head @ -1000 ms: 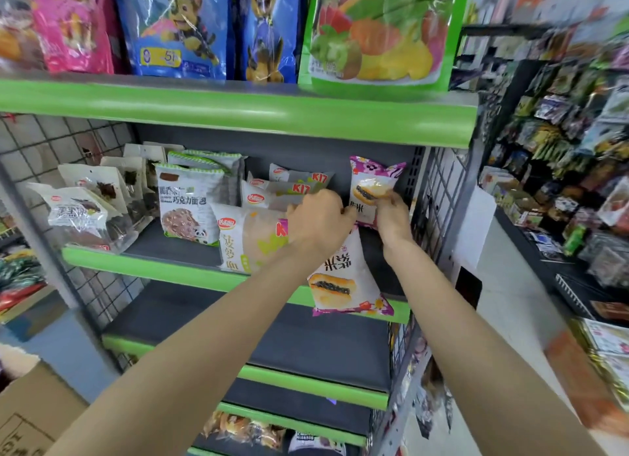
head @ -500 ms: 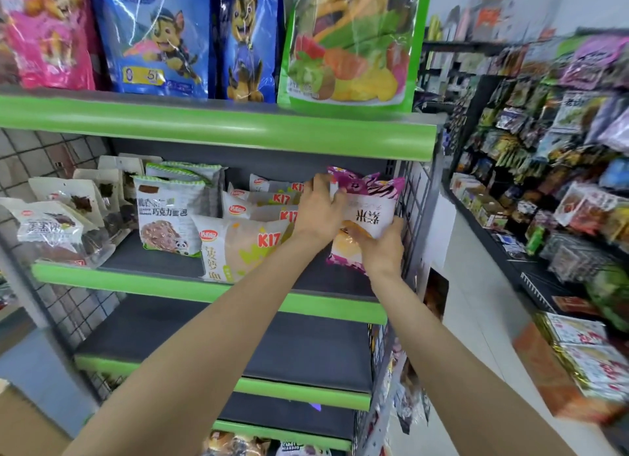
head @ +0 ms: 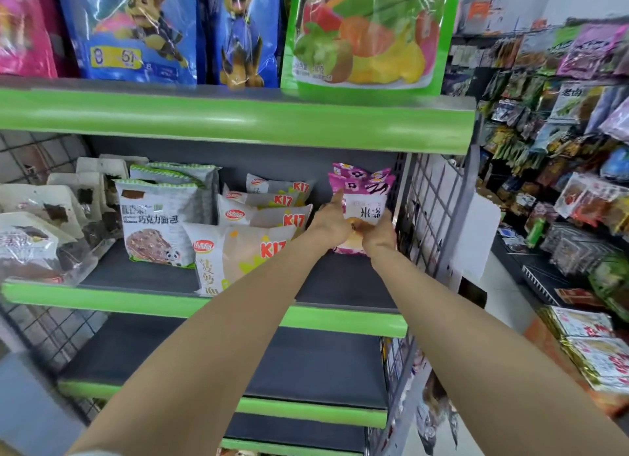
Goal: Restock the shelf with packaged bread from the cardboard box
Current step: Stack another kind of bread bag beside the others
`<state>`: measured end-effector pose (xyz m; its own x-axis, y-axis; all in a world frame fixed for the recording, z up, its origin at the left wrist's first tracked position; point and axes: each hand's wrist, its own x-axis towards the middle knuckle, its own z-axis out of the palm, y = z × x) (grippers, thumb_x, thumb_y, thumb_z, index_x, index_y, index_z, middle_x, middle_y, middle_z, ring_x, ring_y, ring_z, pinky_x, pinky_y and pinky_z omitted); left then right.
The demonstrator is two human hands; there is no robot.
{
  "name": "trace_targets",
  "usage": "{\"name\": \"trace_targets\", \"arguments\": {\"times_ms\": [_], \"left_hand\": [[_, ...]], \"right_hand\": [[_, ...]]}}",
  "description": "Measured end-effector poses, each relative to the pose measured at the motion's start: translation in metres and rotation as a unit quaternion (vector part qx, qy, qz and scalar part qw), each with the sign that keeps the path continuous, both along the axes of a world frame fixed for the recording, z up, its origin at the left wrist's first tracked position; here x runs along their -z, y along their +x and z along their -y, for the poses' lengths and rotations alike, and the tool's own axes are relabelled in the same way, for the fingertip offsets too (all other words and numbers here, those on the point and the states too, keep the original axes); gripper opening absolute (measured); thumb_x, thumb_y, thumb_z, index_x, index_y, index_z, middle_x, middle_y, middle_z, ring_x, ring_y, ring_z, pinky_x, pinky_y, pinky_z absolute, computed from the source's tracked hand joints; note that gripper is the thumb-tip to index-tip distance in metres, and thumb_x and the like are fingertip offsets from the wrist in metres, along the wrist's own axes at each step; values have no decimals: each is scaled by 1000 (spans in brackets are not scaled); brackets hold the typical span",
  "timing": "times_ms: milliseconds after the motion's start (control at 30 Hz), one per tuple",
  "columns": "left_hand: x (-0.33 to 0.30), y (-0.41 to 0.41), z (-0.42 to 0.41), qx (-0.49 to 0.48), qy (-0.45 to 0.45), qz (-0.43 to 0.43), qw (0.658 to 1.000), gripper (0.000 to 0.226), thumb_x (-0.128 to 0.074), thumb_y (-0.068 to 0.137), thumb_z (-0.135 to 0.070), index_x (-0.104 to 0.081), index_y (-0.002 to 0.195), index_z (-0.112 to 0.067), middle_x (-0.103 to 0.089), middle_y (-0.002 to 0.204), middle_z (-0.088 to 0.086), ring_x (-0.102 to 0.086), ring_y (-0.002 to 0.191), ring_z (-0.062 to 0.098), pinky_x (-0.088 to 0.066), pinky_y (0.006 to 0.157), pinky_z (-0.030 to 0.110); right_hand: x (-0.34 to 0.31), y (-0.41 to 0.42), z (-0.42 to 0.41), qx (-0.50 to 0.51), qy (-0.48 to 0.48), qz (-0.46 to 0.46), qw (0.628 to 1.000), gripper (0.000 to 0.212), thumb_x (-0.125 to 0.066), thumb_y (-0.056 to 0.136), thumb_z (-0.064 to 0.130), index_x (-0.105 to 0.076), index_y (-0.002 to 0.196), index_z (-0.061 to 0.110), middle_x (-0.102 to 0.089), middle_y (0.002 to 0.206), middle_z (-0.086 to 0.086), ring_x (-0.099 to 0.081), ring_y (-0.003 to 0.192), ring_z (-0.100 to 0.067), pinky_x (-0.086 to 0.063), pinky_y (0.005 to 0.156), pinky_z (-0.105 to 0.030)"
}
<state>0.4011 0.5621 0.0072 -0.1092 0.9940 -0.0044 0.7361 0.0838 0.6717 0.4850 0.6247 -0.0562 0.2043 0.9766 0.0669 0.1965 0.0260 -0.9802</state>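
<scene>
A green-edged store shelf unit (head: 238, 305) fills the view, its dark decks stepping down toward the camera. The middle deck carries the bread, and its front right part, before the hands, is bare dark board up to the green lip. The two decks below it show only bare dark surface where the arms do not cover them. A wire grid side panel (head: 432, 217) closes the right end of the middle deck, and the green lip of the upper shelf (head: 238, 118) hangs low over it, leaving a shallow slot overhead. On the upper shelf stand blue cartoon-dog bags (head: 136, 29) and a green fruit-print bag (head: 367, 33). On the middle deck, from the left, stand grey chocolate bread packs (head: 153, 220), then a row of beige K17 bread packs (head: 238, 251) whose front one reaches the deck's edge. At the far right, just beside the wire panel, stand the purple-and-white bread packs (head: 360, 183), one behind another. The left hand (head: 332, 219) and the right hand (head: 377, 232) both clasp the front purple pack, fingers on its left edge and lower right side, holding it upright against the one behind.
</scene>
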Motion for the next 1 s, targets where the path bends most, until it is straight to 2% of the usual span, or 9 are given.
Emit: {"name": "trace_targets", "arguments": {"times_ms": [167, 267, 333, 400, 533, 633, 833, 933, 1000], "left_hand": [[-2, 2, -9, -25, 44, -10, 999, 79, -47, 91, 3, -4, 152, -21, -12, 158, 14, -15, 146, 29, -31, 111, 33], [-15, 2, -14, -36, 110, -59, 992, 86, -61, 88, -14, -4, 152, -17, -1, 159, 11, -3, 147, 29, -13, 118, 33], [-21, -1, -20, -44, 119, -83, 988, 89, -68, 83, -33, -13, 148, -9, -16, 156, 13, -11, 146, 28, -10, 120, 34], [-25, -6, -24, -82, 104, 0, 991, 81, -77, 75, -29, -30, 136, -6, -42, 141, 16, -39, 134, 30, -33, 108, 36], [-26, -12, -27, -137, 128, 14, 982, 59, -79, 74, -25, -43, 116, -4, -60, 121, 16, -57, 114, 31, -46, 85, 36], [-25, -14, -29, -182, 119, 99, 971, 64, -79, 73, -37, -45, 115, -3, -60, 122, 15, -58, 113, 30, -48, 86, 36], [-25, -10, -34, -147, 86, 167, 971, 82, -75, 77, -38, -25, 132, -3, -49, 134, 18, -50, 123, 31, -42, 94, 34], [-24, -8, -34, -156, 104, 29, 982, 86, -70, 79, -42, -20, 142, -10, -29, 145, 18, -33, 134, 33, -32, 107, 38], [-23, -11, -35, -147, 114, -103, 977, 73, -61, 86, -43, -26, 143, -16, -25, 148, 17, -28, 136, 35, -28, 111, 43]], "right_hand": [[-6, 3, 2, 0, 39, 18, 999, 41, -59, 86, 2, -49, 125, 7, -62, 115, -9, -55, 96, -18, -42, 72, -23], [-18, 2, 5, -12, 119, 148, 982, 48, -57, 85, 2, -49, 131, 15, -58, 120, -5, -53, 112, -21, -40, 98, -35], [-28, 3, 6, -15, 145, 266, 953, 60, -53, 82, -2, -47, 135, 25, -51, 133, -4, -43, 128, -24, -24, 113, -51], [-34, 5, 8, -31, 161, 315, 935, 64, -53, 83, -3, -45, 137, 30, -45, 140, -3, -35, 135, -24, -17, 115, -53], [-32, 10, 19, -23, 164, 130, 977, 70, -63, 86, 5, -31, 146, 19, -24, 149, -10, -26, 138, -25, -25, 104, -3], [-26, 6, 20, 48, 18, 30, 998, 99, -70, 81, 37, -4, 151, 17, -12, 151, -24, -26, 139, -36, -31, 112, -36], [-38, 2, 9, -23, -51, -314, 948, 94, -73, 80, 31, -9, 149, 23, -41, 138, -4, -53, 115, -28, -56, 74, -45], [-46, 1, 2, 44, 54, -213, 975, 88, -76, 77, 12, -21, 146, 19, -44, 138, -8, -52, 119, -25, -45, 102, -47], [-47, 2, -2, 68, 110, -71, 989, 88, -75, 76, 6, -23, 146, 18, -39, 142, -12, -42, 130, -24, -32, 110, -30]]}}
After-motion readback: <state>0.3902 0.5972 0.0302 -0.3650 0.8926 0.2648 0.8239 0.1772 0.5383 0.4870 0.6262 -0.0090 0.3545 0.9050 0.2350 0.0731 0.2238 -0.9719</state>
